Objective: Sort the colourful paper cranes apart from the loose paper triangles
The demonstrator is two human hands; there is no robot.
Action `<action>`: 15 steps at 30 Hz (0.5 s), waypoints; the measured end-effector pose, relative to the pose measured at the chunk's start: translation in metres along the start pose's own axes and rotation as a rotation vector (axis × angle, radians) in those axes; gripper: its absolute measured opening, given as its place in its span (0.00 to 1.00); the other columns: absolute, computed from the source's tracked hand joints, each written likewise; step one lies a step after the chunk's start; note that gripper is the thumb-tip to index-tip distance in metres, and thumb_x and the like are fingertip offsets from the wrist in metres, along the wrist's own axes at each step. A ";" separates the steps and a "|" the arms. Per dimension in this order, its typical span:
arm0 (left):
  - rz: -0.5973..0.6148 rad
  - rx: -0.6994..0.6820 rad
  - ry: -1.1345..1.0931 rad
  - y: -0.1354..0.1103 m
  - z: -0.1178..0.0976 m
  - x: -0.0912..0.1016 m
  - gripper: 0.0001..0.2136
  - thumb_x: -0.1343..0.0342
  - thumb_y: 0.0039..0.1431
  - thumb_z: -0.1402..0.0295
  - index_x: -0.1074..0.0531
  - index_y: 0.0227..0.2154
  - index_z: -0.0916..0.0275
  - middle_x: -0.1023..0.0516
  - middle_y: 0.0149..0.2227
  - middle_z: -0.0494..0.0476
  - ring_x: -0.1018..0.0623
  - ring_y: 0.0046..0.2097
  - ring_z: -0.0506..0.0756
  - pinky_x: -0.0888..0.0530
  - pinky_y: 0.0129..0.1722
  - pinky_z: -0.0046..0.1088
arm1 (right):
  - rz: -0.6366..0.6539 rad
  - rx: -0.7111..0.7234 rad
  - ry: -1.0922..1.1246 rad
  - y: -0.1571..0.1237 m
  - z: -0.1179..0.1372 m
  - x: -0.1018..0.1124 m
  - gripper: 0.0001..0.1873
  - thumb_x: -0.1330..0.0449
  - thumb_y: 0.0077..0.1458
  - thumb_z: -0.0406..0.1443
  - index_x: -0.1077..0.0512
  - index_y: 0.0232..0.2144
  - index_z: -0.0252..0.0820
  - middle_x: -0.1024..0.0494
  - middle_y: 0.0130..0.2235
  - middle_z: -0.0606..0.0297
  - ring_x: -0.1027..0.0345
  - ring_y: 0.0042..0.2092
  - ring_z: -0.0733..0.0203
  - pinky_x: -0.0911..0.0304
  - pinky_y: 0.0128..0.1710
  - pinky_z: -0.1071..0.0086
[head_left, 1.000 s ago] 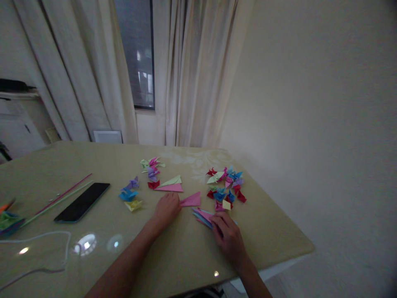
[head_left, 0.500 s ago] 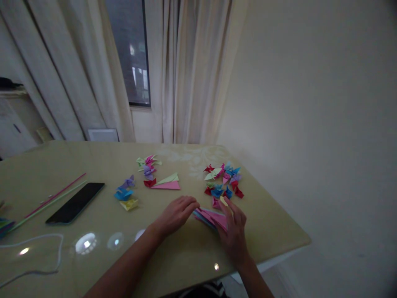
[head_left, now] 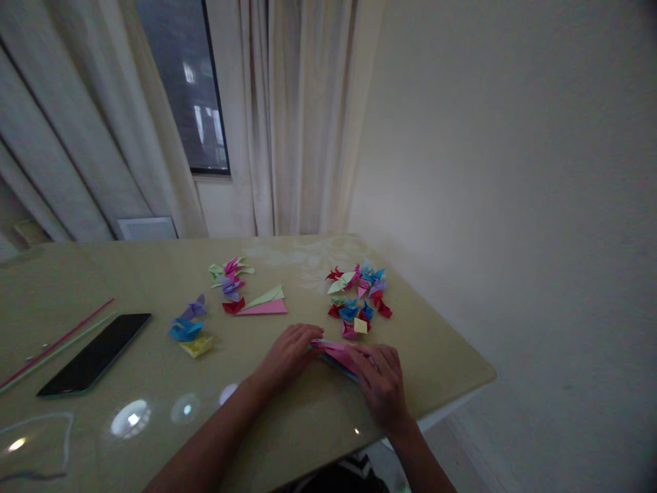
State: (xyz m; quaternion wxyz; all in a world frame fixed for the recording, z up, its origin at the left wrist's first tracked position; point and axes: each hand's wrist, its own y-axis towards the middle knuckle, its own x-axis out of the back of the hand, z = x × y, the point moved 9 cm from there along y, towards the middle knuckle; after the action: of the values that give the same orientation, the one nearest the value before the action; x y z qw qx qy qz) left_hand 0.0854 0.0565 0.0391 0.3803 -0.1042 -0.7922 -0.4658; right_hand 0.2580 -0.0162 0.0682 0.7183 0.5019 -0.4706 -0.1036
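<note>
A folded pink-and-blue paper [head_left: 336,352], long and narrow like a paper plane, lies low over the table between my hands. My left hand [head_left: 290,352] pinches its far left end, with the fingers curled together. On the near right end, my right hand [head_left: 382,380] grips the paper with bent fingers and thumb, covering that part. Just beyond my right hand, a small yellow paper piece [head_left: 361,325] rests on a pink folded paper [head_left: 350,330], at the front of a cluster of small folded paper figures [head_left: 364,281].
Pink and green folded paper planes [head_left: 264,305] lie ahead of my left hand, beside more paper figures [head_left: 232,277]. Further left are blue and yellow paper figures [head_left: 187,330], a black phone [head_left: 97,352] and two thin sticks [head_left: 61,346]. The table's corner [head_left: 493,375] is at right.
My right hand's fingers have come down from beside the yellow piece onto the folded paper. My left fingers now overlap the paper's far end. The view has swung slightly right.
</note>
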 end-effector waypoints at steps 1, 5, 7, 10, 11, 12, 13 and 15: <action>0.060 0.028 0.031 0.000 0.003 -0.009 0.10 0.44 0.73 0.65 0.27 0.53 0.58 0.17 0.51 0.61 0.19 0.53 0.58 0.23 0.53 0.38 | 0.027 -0.002 -0.023 -0.003 -0.001 -0.001 0.15 0.42 0.70 0.27 0.21 0.53 0.44 0.17 0.41 0.58 0.26 0.43 0.54 0.35 0.44 0.59; 0.323 0.100 0.087 -0.002 0.004 -0.036 0.10 0.40 0.70 0.63 0.24 0.50 0.57 0.17 0.49 0.59 0.20 0.50 0.60 0.24 0.51 0.40 | 0.245 -0.085 0.000 -0.015 -0.011 -0.020 0.09 0.37 0.67 0.30 0.20 0.47 0.46 0.19 0.40 0.61 0.26 0.41 0.53 0.33 0.44 0.59; 0.379 0.112 0.030 -0.003 0.003 -0.036 0.10 0.40 0.69 0.62 0.23 0.50 0.56 0.17 0.47 0.57 0.20 0.48 0.59 0.24 0.50 0.37 | 0.327 -0.134 0.046 -0.020 -0.015 -0.028 0.10 0.35 0.65 0.32 0.21 0.48 0.47 0.19 0.46 0.60 0.25 0.46 0.51 0.30 0.49 0.58; 0.311 0.210 0.009 -0.006 0.026 -0.018 0.11 0.42 0.70 0.61 0.23 0.51 0.56 0.17 0.48 0.58 0.19 0.49 0.58 0.24 0.52 0.36 | 0.391 -0.162 0.098 -0.024 -0.018 -0.037 0.13 0.34 0.65 0.32 0.23 0.51 0.48 0.19 0.52 0.59 0.25 0.52 0.50 0.29 0.54 0.57; 0.249 0.286 0.062 -0.009 0.043 -0.007 0.11 0.44 0.71 0.63 0.23 0.52 0.57 0.17 0.50 0.60 0.19 0.52 0.59 0.24 0.54 0.38 | 0.405 -0.163 0.110 -0.024 -0.019 -0.039 0.12 0.35 0.65 0.32 0.23 0.50 0.48 0.19 0.51 0.60 0.25 0.52 0.50 0.29 0.54 0.57; 0.185 0.376 0.143 -0.013 0.063 0.005 0.12 0.45 0.70 0.65 0.23 0.53 0.58 0.18 0.53 0.63 0.20 0.54 0.61 0.25 0.57 0.40 | 0.415 -0.163 0.119 -0.025 -0.019 -0.040 0.11 0.36 0.66 0.32 0.22 0.49 0.48 0.18 0.51 0.60 0.25 0.51 0.51 0.28 0.53 0.57; 0.131 0.468 0.240 -0.019 0.082 0.018 0.14 0.46 0.69 0.68 0.23 0.54 0.59 0.19 0.56 0.65 0.21 0.57 0.63 0.25 0.59 0.43 | 0.417 -0.161 0.124 -0.025 -0.020 -0.041 0.10 0.36 0.67 0.32 0.22 0.49 0.48 0.18 0.50 0.61 0.24 0.50 0.51 0.28 0.52 0.57; 0.083 0.608 0.426 -0.033 0.112 0.041 0.18 0.46 0.68 0.70 0.25 0.59 0.60 0.23 0.63 0.68 0.24 0.63 0.67 0.27 0.61 0.49 | 0.395 -0.149 0.126 -0.023 -0.020 -0.039 0.10 0.38 0.68 0.33 0.22 0.49 0.48 0.18 0.50 0.60 0.24 0.50 0.51 0.27 0.51 0.56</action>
State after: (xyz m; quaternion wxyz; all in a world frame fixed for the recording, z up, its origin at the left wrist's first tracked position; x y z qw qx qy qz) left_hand -0.0163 0.1226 0.0150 0.5688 0.0808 -0.7925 -0.2046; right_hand 0.2599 0.0093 0.0254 0.7878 0.3509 -0.5048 0.0363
